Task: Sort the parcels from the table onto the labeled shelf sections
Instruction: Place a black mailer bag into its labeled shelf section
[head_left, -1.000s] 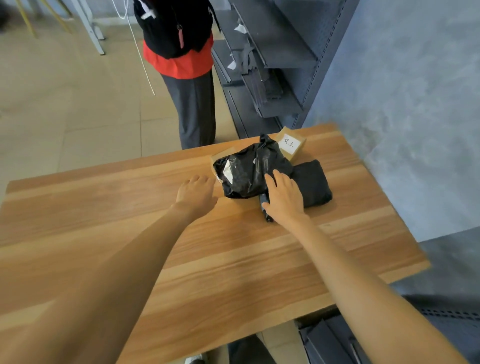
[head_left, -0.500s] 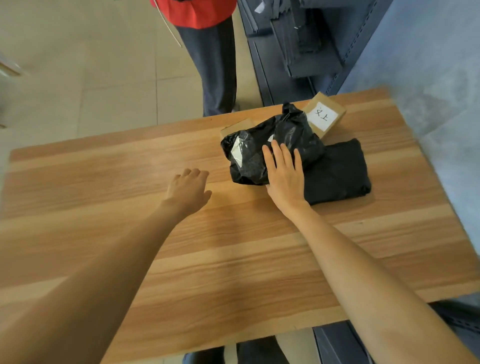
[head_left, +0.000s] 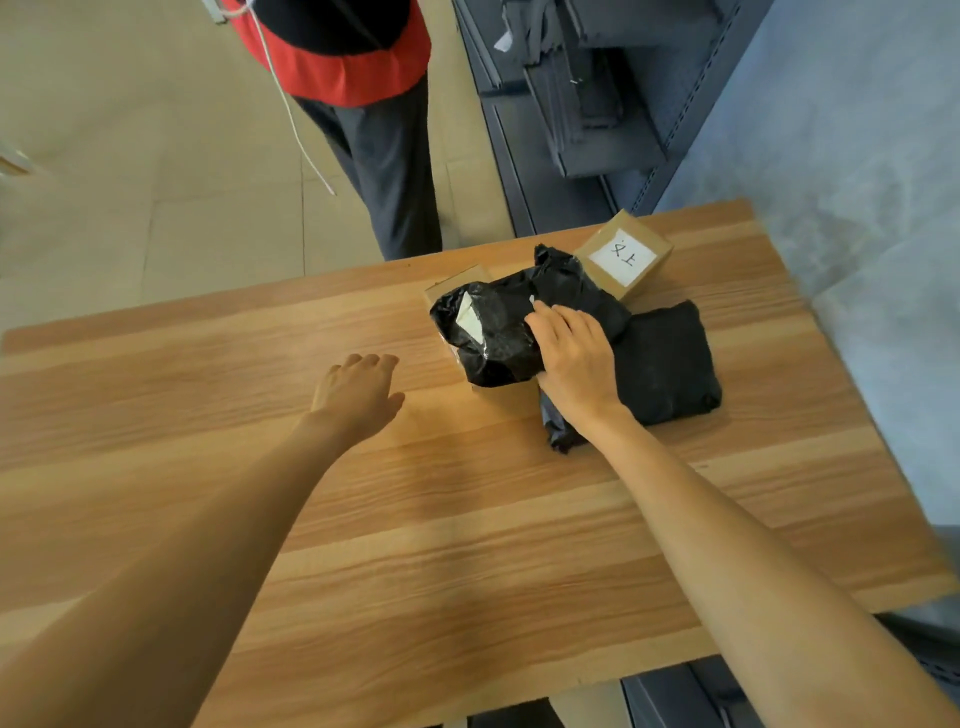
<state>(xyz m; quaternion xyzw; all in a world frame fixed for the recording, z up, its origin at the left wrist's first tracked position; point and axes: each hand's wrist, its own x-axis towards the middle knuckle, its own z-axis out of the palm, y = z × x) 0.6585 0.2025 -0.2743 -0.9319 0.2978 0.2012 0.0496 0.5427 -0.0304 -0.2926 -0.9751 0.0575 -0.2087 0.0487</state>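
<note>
Near the far right of the wooden table lies a shiny black bag parcel with a white label, on top of a flat cardboard box. My right hand lies on this bag, fingers bent over its top and thumb at its near edge. A matte black soft parcel sits just to the right, partly under my wrist. Behind them stands a small cardboard box with a handwritten white label. My left hand is low over the bare wood, left of the parcels, fingers loose and holding nothing.
A dark metal shelf unit stands beyond the table's far right corner, with dark parcels on it. A person in a red and black top stands at the table's far edge. A grey wall runs along the right.
My right hand's fingers have gone from flat on the shiny bag to bent over it. My left hand has drawn slightly away from the parcels. The camera has tilted down and closer.
</note>
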